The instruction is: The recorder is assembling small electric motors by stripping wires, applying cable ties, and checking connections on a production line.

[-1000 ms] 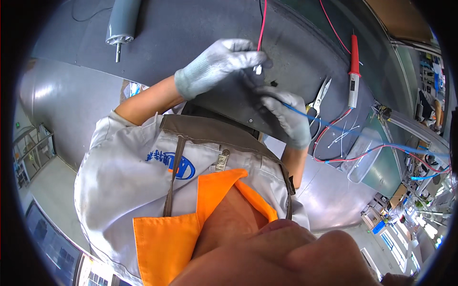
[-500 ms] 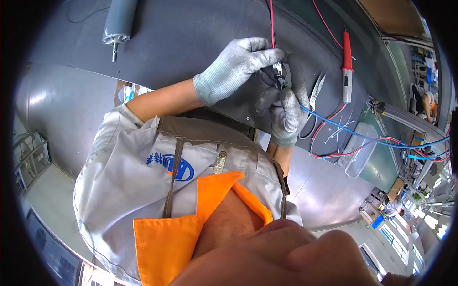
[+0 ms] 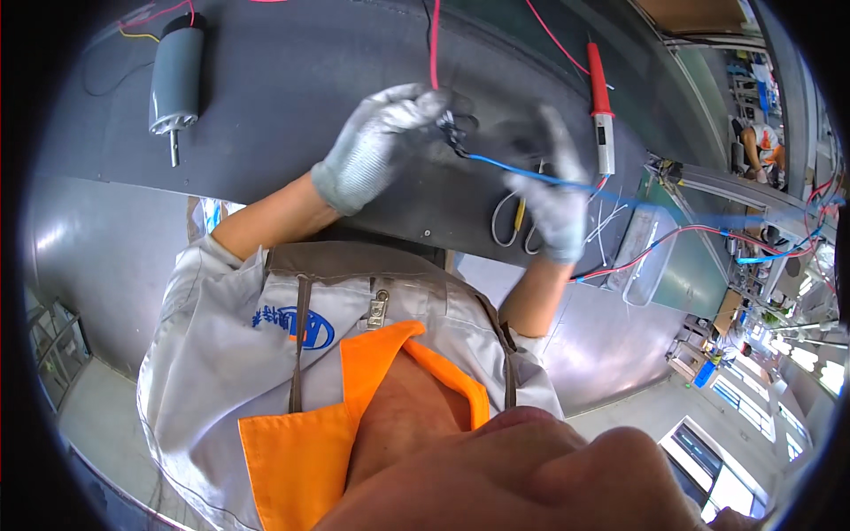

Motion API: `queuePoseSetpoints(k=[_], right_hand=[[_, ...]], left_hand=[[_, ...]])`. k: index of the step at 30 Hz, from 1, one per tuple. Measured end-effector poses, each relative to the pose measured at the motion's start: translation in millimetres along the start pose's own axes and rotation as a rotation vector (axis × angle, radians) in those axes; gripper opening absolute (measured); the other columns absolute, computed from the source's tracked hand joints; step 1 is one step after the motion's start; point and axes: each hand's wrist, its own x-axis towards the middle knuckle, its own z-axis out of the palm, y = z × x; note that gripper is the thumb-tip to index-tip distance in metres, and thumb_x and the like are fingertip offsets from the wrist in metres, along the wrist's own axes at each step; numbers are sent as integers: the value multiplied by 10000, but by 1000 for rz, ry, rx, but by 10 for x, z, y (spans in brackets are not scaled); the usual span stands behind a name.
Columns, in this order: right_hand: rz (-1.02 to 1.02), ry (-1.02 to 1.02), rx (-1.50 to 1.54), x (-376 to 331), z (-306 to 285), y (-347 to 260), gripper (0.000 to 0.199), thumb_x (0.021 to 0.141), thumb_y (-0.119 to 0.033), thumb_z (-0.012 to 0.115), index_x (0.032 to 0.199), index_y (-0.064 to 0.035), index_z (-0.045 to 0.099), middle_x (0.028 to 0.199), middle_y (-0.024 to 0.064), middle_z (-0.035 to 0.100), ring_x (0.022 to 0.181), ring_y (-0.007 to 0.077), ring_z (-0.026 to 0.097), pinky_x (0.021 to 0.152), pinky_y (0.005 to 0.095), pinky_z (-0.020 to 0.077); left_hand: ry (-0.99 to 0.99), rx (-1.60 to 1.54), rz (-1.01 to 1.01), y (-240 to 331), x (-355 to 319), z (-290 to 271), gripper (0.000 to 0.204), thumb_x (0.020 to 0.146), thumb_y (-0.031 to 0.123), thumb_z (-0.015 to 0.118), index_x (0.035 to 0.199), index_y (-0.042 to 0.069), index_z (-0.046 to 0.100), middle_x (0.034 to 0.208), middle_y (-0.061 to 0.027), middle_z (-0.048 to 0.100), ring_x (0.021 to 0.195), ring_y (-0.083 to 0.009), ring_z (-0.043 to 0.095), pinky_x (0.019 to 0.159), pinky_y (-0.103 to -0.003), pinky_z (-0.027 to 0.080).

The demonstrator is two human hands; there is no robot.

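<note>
My left hand (image 3: 372, 146), in a grey-white coated glove, is closed at the fingertips on a small black connector (image 3: 452, 134). A red wire (image 3: 434, 44) runs up from the pinch, with a black one beside it. From the connector's lower end a blue wire (image 3: 509, 167) leads off to the right. My gloved right hand (image 3: 556, 190) is apart from the connector and smeared by motion. Its fingers look spread, and the blue wire crosses it. Under that hand lie scissors (image 3: 498, 232), their handles showing and the blades mostly hidden.
A grey cylindrical motor (image 3: 175, 84) with a metal shaft lies at the left of the dark bench (image 3: 266, 115). On the right are a red-and-grey probe-like tool (image 3: 599, 97), white cable ties (image 3: 604, 232), a clear plastic tray (image 3: 651, 265) and red and blue cables (image 3: 699, 228).
My right hand has come away from the connector, moving right and down over the scissors. My left hand keeps the connector. The whole view has shifted, showing more of the motor.
</note>
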Motion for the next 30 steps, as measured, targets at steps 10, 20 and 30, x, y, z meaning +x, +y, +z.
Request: queuePoseSetpoints(k=[10, 20, 30], right_hand=[[254, 434, -312, 758, -770, 1005, 485, 864, -51, 745, 1325, 39, 624, 1239, 113, 704, 1074, 146, 663, 975, 301, 505], [241, -84, -58, 1767, -79, 759, 402, 821, -52, 746, 1206, 48, 690, 1080, 84, 730, 985, 137, 668, 910, 265, 516], [56, 246, -1059, 438, -1119, 700, 573, 751, -64, 738, 1310, -28, 620, 1060, 203, 693, 969, 364, 676, 875, 434, 530]], left_hand=[[-25, 8, 13, 257, -7, -51, 287, 1029, 210, 579, 1170, -32, 638, 1146, -155, 695, 1109, -280, 667, 1000, -404, 500], [-3, -9, 24, 339, 19, -21, 267, 1013, 198, 599, 1161, -20, 639, 1156, -153, 697, 1106, -247, 662, 1002, -388, 490], [93, 51, 118, 268, 101, -312, 263, 1025, 205, 563, 1145, -12, 649, 1180, -144, 690, 1032, -202, 664, 989, -344, 480]])
